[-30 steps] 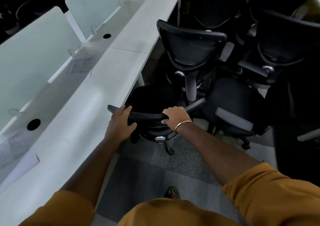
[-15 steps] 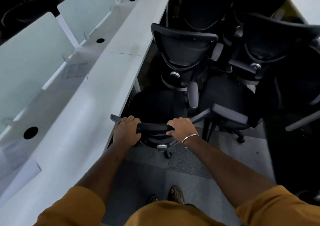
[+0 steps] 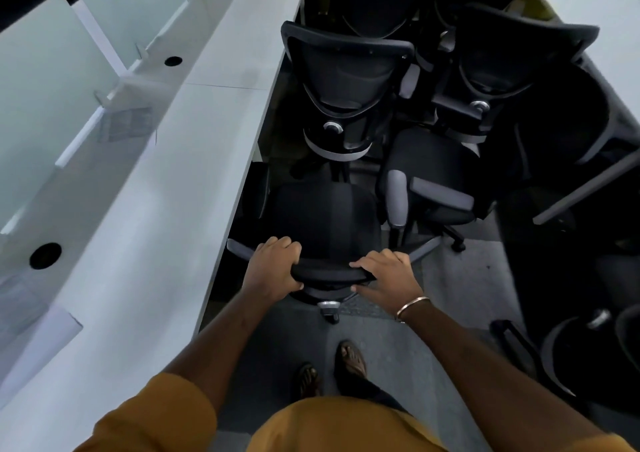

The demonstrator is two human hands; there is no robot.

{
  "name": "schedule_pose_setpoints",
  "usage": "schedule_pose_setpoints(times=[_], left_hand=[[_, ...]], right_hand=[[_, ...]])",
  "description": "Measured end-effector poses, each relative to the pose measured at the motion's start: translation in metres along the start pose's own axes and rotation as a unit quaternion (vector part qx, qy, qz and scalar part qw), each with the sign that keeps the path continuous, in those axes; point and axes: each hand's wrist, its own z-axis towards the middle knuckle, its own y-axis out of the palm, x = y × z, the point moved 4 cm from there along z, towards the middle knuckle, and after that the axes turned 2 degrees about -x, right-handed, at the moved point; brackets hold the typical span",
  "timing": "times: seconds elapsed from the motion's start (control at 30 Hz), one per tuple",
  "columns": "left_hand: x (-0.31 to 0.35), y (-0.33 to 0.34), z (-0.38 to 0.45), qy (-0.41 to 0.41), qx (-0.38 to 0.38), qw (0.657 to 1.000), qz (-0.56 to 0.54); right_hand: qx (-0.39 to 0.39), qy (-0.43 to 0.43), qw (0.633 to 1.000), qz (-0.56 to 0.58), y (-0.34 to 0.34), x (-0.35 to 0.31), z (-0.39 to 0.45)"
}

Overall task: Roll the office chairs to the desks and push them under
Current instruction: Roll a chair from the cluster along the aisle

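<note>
We see both hands clamped on the top edge of a black chair's backrest [image 3: 329, 271]. The left hand [image 3: 273, 268] curls over the left end of that edge, knuckles up, thumb tucked beneath. The right hand [image 3: 388, 275] grips the right end with fingers spread a little wider, its thumb lying under the rim; a thin metal bangle [image 3: 412, 304] circles that wrist. Both forearms reach forward and slightly inward from mustard-yellow sleeves [image 3: 156, 417], elbows gently bent.

The chair [image 3: 322, 216] we hold stands just beside the long white counter [image 3: 166, 216] on our left, seat facing away from us, its left side close against the counter's edge. Whether it sits partly under, we cannot tell. Straight ahead another black chair [image 3: 346, 81] shows its mesh back to us, and more chairs [image 3: 485, 112] crowd together to the right of it. Sandalled feet [image 3: 351, 360] stand on the grey carpet [image 3: 460, 289] below. Round cable holes [image 3: 45, 255] mark the counter's far side.
</note>
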Motion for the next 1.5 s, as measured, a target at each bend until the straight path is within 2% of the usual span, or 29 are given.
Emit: schedule_pose_setpoints(times=[0.2,0.5,0.63,0.8,1.07,1.3,1.5], left_hand=[[0.041,0.017,-0.037,0.019,0.004,1.0,-0.01],[0.09,0.042,-0.082,-0.012,0.024,1.0,0.008],[0.115,0.057,-0.104,-0.042,0.012,0.998,0.039],[0.151,0.073,-0.136,-0.072,-0.018,0.995,0.072],[0.205,0.102,-0.201,-0.081,-0.028,0.994,0.064],[0.236,0.124,-0.263,-0.062,-0.03,0.995,0.072],[0.233,0.132,-0.314,-0.046,-0.04,0.997,0.039]], right_hand=[[0.016,0.021,1.0,0.002,0.0,0.015,-0.046],[0.008,0.017,0.999,-0.027,0.0,0.029,-0.096],[0.017,0.002,1.0,-0.021,0.003,0.035,-0.123],[-0.013,-0.018,1.0,-0.022,0.002,0.047,-0.165],[-0.019,-0.016,0.999,-0.025,0.006,0.056,-0.251],[-0.019,0.015,0.999,-0.046,0.017,0.045,-0.33],[-0.005,0.039,0.997,-0.059,0.043,0.012,-0.392]])
